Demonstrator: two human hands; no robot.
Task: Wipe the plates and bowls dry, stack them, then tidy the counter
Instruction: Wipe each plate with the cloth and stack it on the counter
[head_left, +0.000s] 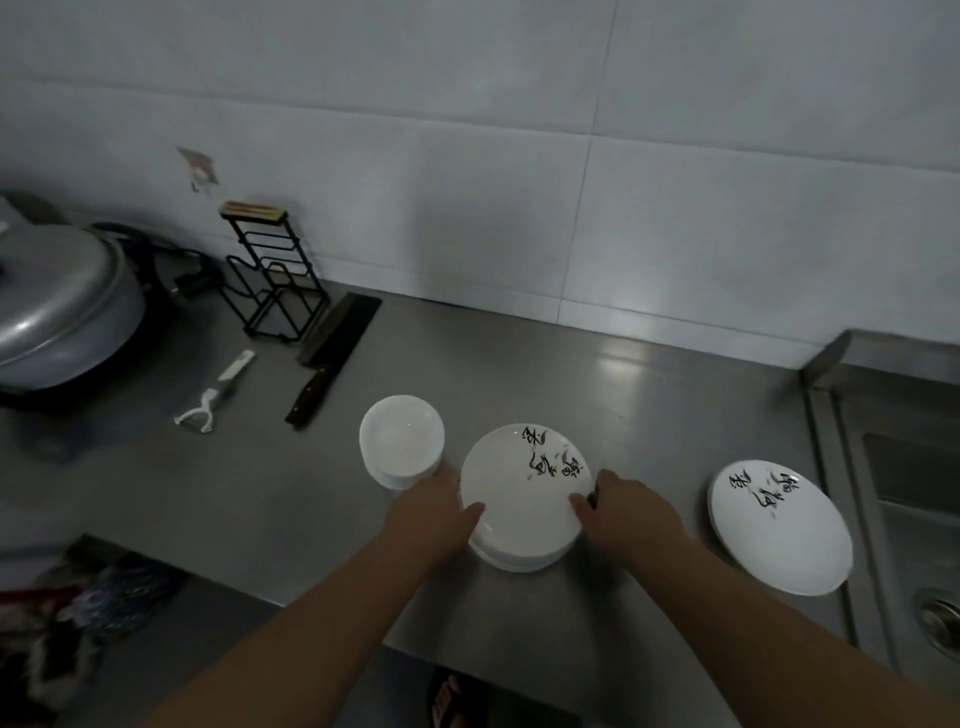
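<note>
Both hands sit on the middle stack of plates (519, 499) near the front edge of the steel tabletop (597, 374). The left hand (436, 512) clasps the stack's left rim, thumb lying over the top plate's edge and fingers curled down the side. The right hand (631, 506) grips the right rim the same way; something dark shows at its knuckles, though the dim picture does not let me say what it is. No cloth is visible in either hand.

A smaller stack of plain white bowls (401, 441) stands just beside the plates on the left, almost touching the left hand. A second pile of patterned plates (779, 525) lies well to the right, close to the sink (904, 493).

The step appears to be squaring up or shifting the centre stack. To do it well, keep both thumbs pressing down on the top plate while the fingers cradle the lowest one, so the pile moves as one piece and no plate slides. Lift straight up rather than dragging, since glazed plates skid on steel. Mind the bowls at the left, which a nudge could tip. If the right-hand pile is to be joined, set this stack down flat and centred on it.

A cleaver (335, 353) and a peeler (215, 395) lie loose further back, left for tidying.
</note>
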